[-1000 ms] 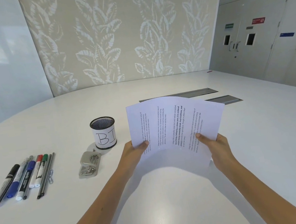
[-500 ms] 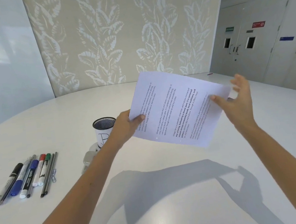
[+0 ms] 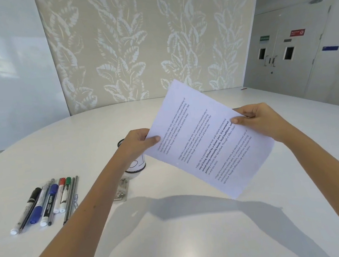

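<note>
Tabletop [image 3: 179, 245] nearest us shows the sheet's shadow. Markers [image 3: 46, 200] lie in a row at left, and a small metal desk tool [image 3: 121, 191] sits untouched just beside the left forearm. We hold the printed sheet [image 3: 207, 145] tilted in the air above the table. The left hand [image 3: 139, 142] pinches its left edge, thumb on top, and the right hand [image 3: 259, 122] pinches the right edge likewise. We judge pickup done; fastening or setting down remains. Bold print reads "way of living. Defined by a slower pace". The mesh cup [image 3: 137, 167] lettering is half hidden, and the door signs [image 3: 297, 32] are too small to read.
</note>
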Available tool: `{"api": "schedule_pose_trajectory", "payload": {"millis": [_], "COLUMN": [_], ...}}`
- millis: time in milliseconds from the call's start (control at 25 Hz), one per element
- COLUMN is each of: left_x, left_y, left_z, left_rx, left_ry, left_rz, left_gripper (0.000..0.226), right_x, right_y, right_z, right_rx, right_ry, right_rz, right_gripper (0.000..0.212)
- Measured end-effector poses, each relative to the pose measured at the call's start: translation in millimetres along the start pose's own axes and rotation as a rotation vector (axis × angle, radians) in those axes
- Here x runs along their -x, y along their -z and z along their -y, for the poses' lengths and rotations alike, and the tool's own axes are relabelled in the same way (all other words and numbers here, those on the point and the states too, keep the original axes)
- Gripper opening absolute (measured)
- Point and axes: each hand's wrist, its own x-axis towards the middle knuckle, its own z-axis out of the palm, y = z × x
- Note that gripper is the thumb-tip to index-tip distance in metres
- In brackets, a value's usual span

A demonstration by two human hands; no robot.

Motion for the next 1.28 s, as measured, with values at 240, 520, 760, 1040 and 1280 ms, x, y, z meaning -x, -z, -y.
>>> {"api": "schedule_pose_trajectory", "payload": {"millis": [240, 520, 760, 1040, 1280], "left_x": [13, 19, -4, -38, -57], "left_y": [-20, -89, -129, -194, -232], "left_z": [21, 41, 54, 64, 65], "left_rx": [0.16, 0.274, 0.228, -0.006, -0.259], "left_ry": [0.21, 0.336, 0.438, 0.484, 0.458], "left_rz": [-0.212, 0.029, -0.063, -0.176, -0.338], "left_gripper": [0.058, 0.011, 0.002, 0.006, 0.029], "right_x": [20, 32, 23, 0, -9], "right_y": [-12, -39, -35, -17, 2], "right_z": [-12, -69, -130, -202, -234], "right_rx": [-0.253, -0.377, -0.345, -0.197, -0.01], "right_ry": [-0.084, -0.298, -0.441, -0.479, -0.381], "right_rz": [-0.185, -0.246, -0.188, -0.095, -0.028], "right_gripper": [0.007, 0.013, 0.003, 0.031, 0.035]}}
